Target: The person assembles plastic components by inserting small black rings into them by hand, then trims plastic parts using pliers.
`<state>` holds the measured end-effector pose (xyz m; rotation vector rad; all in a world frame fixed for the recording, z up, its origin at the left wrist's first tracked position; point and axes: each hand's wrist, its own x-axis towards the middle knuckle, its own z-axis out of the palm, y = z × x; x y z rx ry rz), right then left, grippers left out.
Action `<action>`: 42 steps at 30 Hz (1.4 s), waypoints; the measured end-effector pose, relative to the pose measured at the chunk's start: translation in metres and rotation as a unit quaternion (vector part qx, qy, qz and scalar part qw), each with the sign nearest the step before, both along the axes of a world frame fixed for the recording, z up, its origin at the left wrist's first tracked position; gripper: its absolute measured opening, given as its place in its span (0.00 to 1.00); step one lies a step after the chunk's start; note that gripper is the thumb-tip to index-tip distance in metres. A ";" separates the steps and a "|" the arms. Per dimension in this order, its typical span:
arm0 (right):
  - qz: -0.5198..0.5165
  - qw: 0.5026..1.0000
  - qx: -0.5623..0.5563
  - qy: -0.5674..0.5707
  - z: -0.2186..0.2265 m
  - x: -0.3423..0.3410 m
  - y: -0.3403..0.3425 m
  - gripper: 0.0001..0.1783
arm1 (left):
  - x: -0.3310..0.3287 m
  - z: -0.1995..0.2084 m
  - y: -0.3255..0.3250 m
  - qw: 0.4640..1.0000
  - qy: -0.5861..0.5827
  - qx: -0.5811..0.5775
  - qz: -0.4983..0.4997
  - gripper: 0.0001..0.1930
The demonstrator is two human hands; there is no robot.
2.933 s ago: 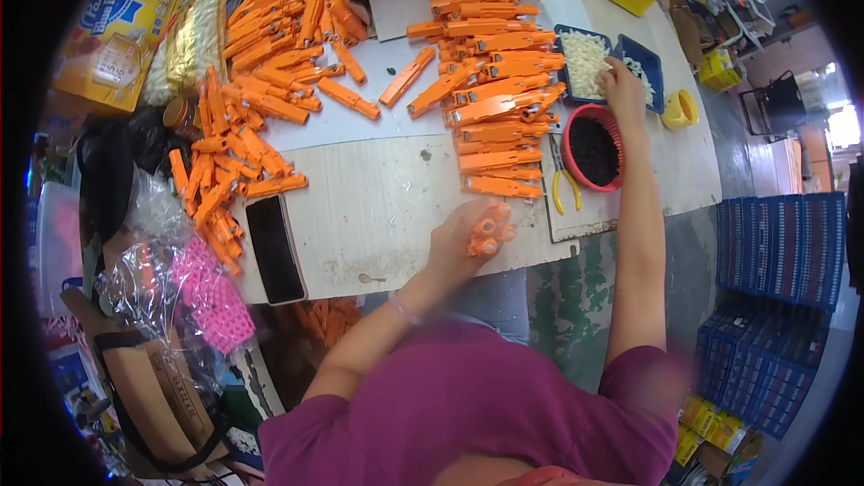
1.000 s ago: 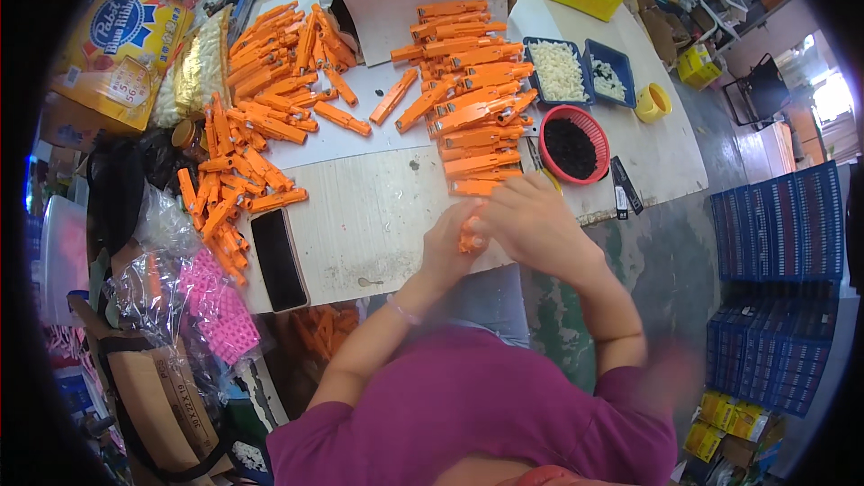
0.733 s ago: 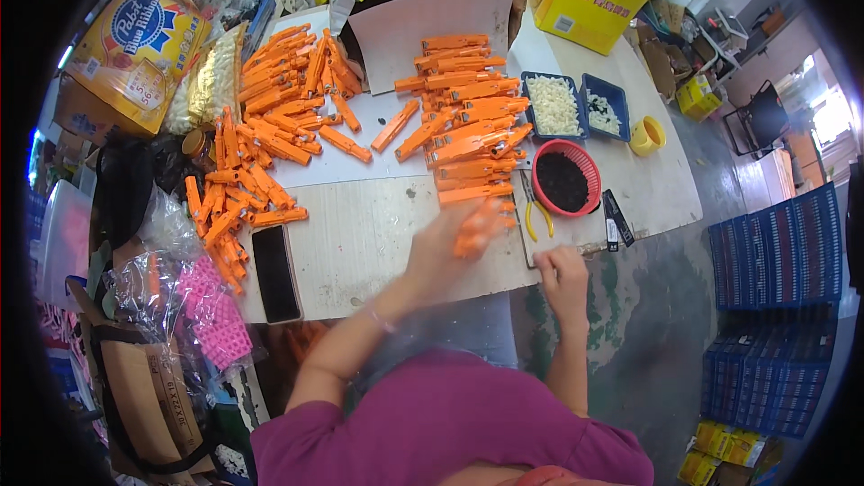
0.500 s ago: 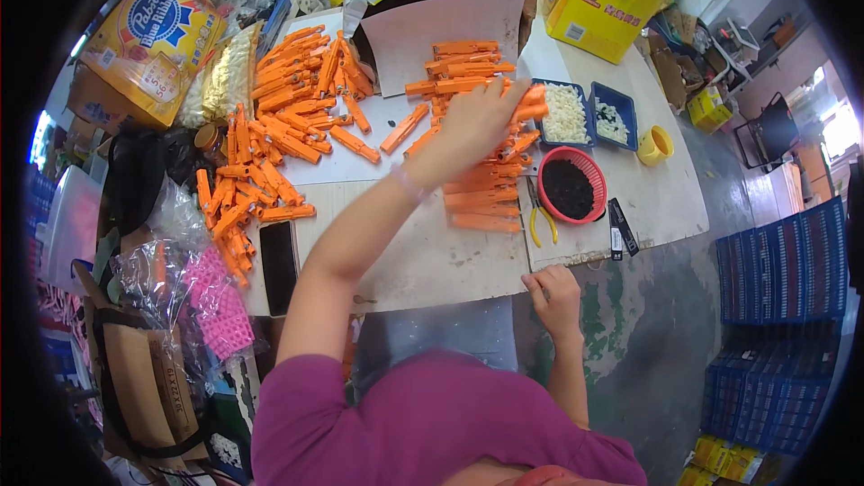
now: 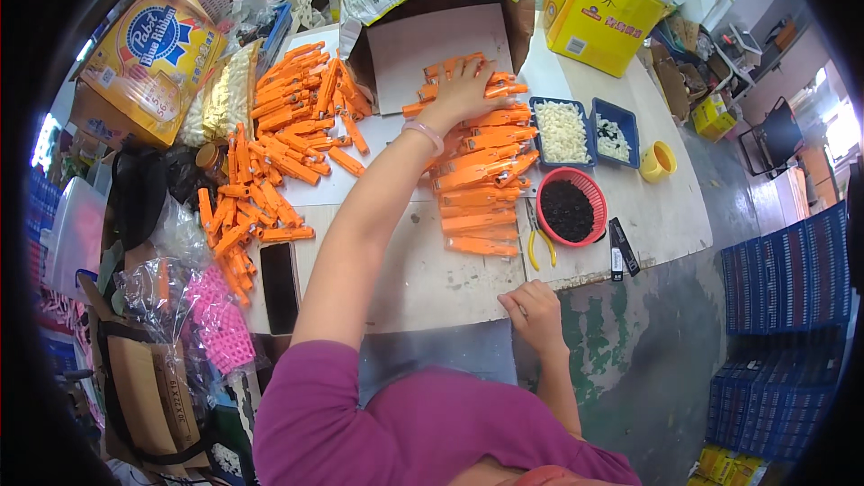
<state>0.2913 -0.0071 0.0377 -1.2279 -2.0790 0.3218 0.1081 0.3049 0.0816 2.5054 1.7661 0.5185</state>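
My left hand (image 5: 462, 93) reaches far across the table, palm down with fingers spread. It rests on the upper part of a stacked row of slim, long orange plastic pieces (image 5: 481, 175). My right hand (image 5: 537, 313) is at the table's front edge, its thumb and fingers curled together. Anything inside that hand is too hidden to make out. A looser heap of the same orange pieces (image 5: 288, 117) spreads over the left side of the table. Right of the row are a blue tray of small white parts (image 5: 563, 130) and a red basket of small black parts (image 5: 570, 205).
Yellow-handled pliers (image 5: 542, 247) lie beside the basket, near black strips (image 5: 623, 247). Farther right stand a second blue tray (image 5: 616, 162) and a yellow cup (image 5: 658, 162). An open carton (image 5: 519, 31) sits behind the row. A phone (image 5: 279, 288) lies on the left.
My left hand has moved left and away from me, letting go of the orange pieces it held, which lie on the row. My right hand has shifted slightly left and toward me.
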 end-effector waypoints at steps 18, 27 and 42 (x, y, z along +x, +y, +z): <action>0.037 0.999 -0.017 -0.004 0.005 -0.002 0.006 0.08 | -0.111 0.001 -0.063 0.983 -0.160 0.067 -0.052 0.24; 0.018 0.999 0.015 -0.025 0.019 -0.014 0.014 0.08 | -0.126 -0.045 -0.080 0.990 -0.137 0.029 0.002 0.18; -0.270 0.950 -0.078 -0.134 -0.011 0.005 0.036 0.17 | -0.109 -0.043 0.071 0.983 -0.124 -0.096 0.093 0.23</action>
